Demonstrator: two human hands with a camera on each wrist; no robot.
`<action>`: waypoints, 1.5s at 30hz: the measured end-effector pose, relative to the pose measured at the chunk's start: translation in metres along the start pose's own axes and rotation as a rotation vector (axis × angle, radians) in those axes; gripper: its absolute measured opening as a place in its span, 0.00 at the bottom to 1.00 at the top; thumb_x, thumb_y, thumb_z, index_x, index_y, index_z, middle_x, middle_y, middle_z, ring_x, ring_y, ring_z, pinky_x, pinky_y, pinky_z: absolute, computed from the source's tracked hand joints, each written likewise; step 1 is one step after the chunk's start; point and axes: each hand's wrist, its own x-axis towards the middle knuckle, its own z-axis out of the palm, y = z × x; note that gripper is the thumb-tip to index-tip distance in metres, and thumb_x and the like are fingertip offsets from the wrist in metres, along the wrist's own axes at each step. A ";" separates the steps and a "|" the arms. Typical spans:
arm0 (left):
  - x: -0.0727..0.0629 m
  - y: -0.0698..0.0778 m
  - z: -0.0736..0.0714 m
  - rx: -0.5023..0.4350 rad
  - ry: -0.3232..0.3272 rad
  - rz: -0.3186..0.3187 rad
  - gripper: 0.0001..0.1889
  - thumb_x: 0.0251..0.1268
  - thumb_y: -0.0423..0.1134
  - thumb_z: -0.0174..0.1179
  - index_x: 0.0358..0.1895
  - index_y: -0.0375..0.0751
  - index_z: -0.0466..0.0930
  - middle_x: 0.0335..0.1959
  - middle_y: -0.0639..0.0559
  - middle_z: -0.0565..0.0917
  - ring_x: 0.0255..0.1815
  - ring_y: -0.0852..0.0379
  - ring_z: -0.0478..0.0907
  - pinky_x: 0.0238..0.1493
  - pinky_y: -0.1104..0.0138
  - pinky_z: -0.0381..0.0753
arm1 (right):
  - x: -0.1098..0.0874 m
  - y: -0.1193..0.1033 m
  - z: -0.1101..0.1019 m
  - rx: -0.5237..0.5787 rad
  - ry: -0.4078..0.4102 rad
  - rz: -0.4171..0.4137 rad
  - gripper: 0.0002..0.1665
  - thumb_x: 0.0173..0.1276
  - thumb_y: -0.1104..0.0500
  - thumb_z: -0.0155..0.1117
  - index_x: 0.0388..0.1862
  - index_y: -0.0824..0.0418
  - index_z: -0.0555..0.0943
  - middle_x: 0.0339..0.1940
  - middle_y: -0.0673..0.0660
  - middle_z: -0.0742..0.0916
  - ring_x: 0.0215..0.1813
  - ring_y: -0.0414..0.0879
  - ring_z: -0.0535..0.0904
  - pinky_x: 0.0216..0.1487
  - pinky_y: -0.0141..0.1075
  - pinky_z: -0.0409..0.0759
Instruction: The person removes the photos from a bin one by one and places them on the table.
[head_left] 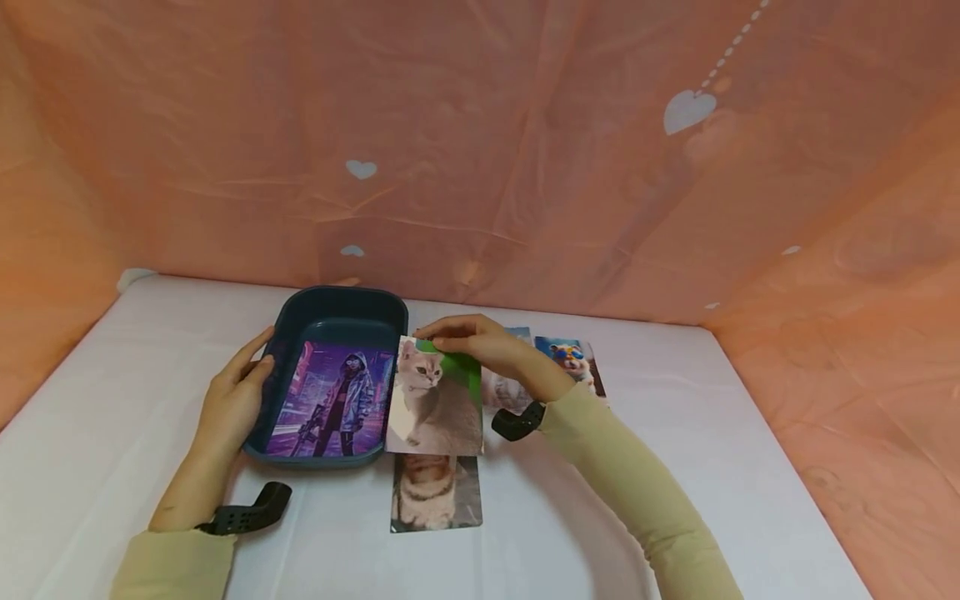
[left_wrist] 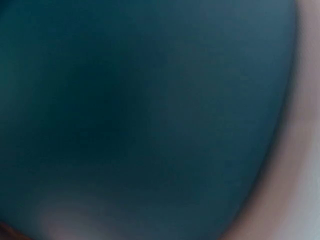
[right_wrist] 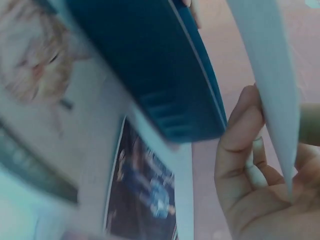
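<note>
My left hand (head_left: 232, 404) holds the left side of a dark teal tray (head_left: 341, 321), its thumb by the rim. Inside the tray lies a purple picture card (head_left: 337, 404) of a hooded figure. My right hand (head_left: 498, 346) pinches the top of a cat picture card (head_left: 435, 417) just beyond the tray's right side. From the right wrist, that card's pale back (right_wrist: 270, 65) shows between thumb and fingers. Teal plastic (left_wrist: 150, 120) fills most of the left wrist view, blurred.
Under the held card, another animal picture (head_left: 431, 504) lies on the white table (head_left: 600, 517). To the right are a card of an animal in sunglasses (head_left: 566, 357) and a pale card (head_left: 506, 387), partly hidden by the right arm. A pink curtain (head_left: 480, 150) stands behind.
</note>
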 end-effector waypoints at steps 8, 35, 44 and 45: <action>0.000 0.000 0.001 -0.005 -0.003 -0.001 0.27 0.77 0.50 0.37 0.76 0.54 0.52 0.66 0.28 0.65 0.64 0.35 0.60 0.62 0.41 0.58 | -0.028 0.017 -0.020 -0.089 0.035 0.054 0.18 0.73 0.60 0.54 0.59 0.59 0.79 0.67 0.54 0.75 0.69 0.47 0.67 0.64 0.44 0.70; 0.002 0.000 0.000 0.000 -0.021 -0.038 0.27 0.77 0.50 0.36 0.76 0.55 0.49 0.70 0.27 0.60 0.69 0.32 0.56 0.66 0.37 0.54 | -0.104 0.073 -0.036 -0.105 0.029 0.093 0.20 0.72 0.57 0.56 0.59 0.65 0.77 0.64 0.62 0.78 0.64 0.53 0.74 0.60 0.41 0.74; 0.003 -0.002 0.001 0.007 -0.020 -0.030 0.27 0.77 0.51 0.36 0.76 0.56 0.49 0.69 0.27 0.61 0.69 0.32 0.56 0.65 0.37 0.54 | -0.114 0.082 -0.034 -0.097 0.050 0.099 0.20 0.72 0.59 0.57 0.59 0.66 0.77 0.62 0.64 0.79 0.57 0.43 0.79 0.56 0.35 0.77; 0.003 -0.002 0.001 0.008 -0.018 -0.026 0.27 0.77 0.51 0.36 0.76 0.55 0.49 0.69 0.27 0.62 0.68 0.32 0.56 0.65 0.37 0.54 | -0.114 0.083 -0.033 -0.096 0.052 0.092 0.20 0.72 0.59 0.57 0.59 0.67 0.77 0.62 0.64 0.79 0.57 0.43 0.79 0.55 0.35 0.77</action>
